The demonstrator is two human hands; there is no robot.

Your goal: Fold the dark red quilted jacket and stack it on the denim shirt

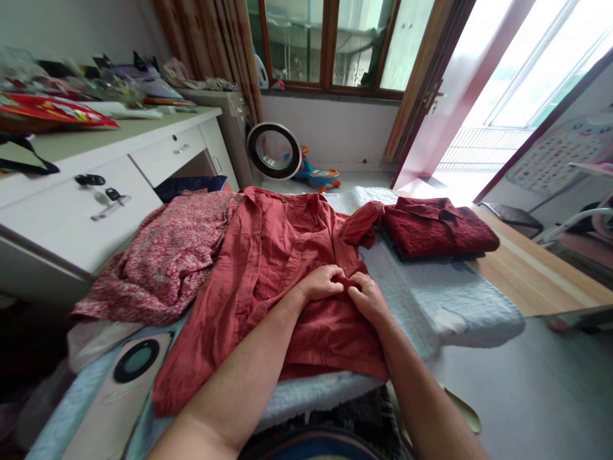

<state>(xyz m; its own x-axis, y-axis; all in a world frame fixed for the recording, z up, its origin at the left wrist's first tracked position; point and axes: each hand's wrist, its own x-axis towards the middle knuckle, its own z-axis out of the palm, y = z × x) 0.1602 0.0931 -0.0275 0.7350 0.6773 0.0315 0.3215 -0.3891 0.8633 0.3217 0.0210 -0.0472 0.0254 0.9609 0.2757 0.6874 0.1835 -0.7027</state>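
Observation:
A coral-red shirt (268, 255) lies spread open over a table with a pale blue cloth (412, 300), its collar at the far side. My left hand (325, 283) rests on the shirt's right part, fingers curled and pinching the fabric. Close beside it, almost touching, my right hand (366, 294) also has its fingers bent around the same fabric. One short sleeve lies crumpled just beyond my hands.
Left of the shirt is a heaped red-and-white patterned garment (167, 255); a pale box (119, 390) sits in front of it. A folded dark red garment (438, 227) lies at the right. A cluttered white cabinet (86, 217) stands at the left.

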